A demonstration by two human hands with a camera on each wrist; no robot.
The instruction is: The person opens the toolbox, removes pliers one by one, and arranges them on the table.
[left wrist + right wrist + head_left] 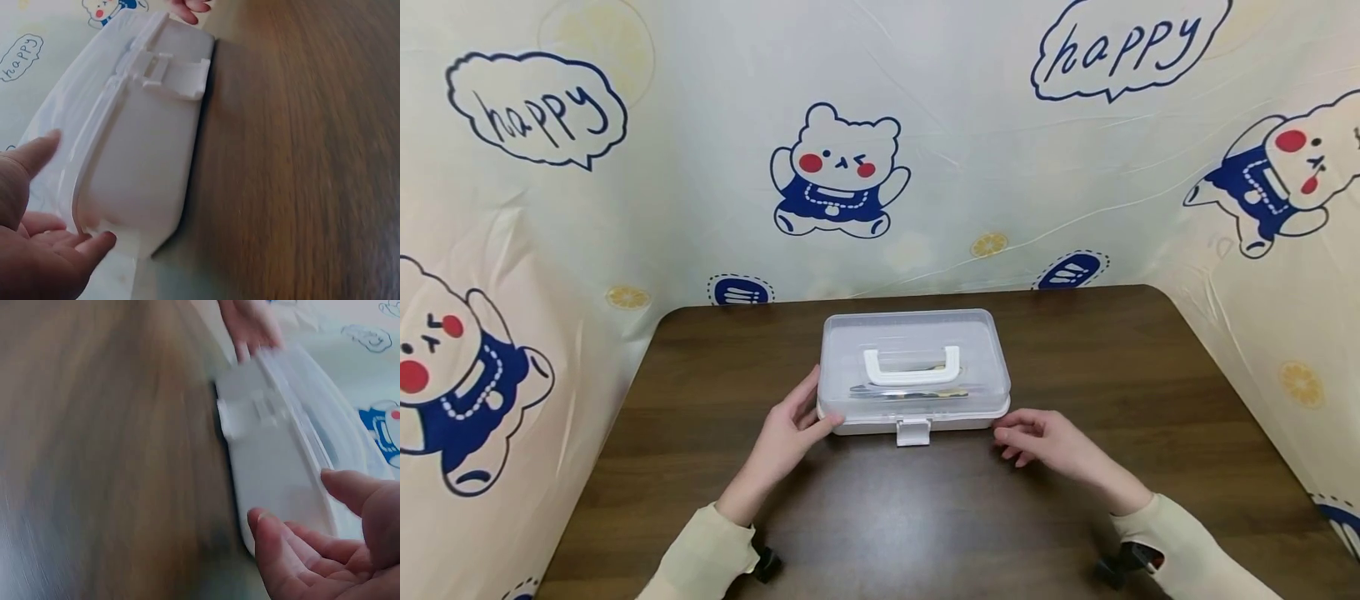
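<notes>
A white plastic box [850, 428] with a clear lid [842, 333] sits toward the back of the table. On the lid is a white carry handle [913, 377], and a latch flap [913, 432] juts out at the front. Slender metallic and gold-coloured items [910, 392] show through the lid. My left hand [790, 433] is at the box's left front corner, thumb by the lid rim and fingers along the left end. At the right front corner is my right hand [1045, 437], fingers loosely bent, thumb near the rim in the right wrist view.
The box stands on a dark brown wooden table [880, 517] with rounded back corners. Behind it and along both sides hangs a pale cloth [925, 167] printed with cartoon bears and "happy" bubbles. A dark wrist device [767, 564] shows at the left cuff.
</notes>
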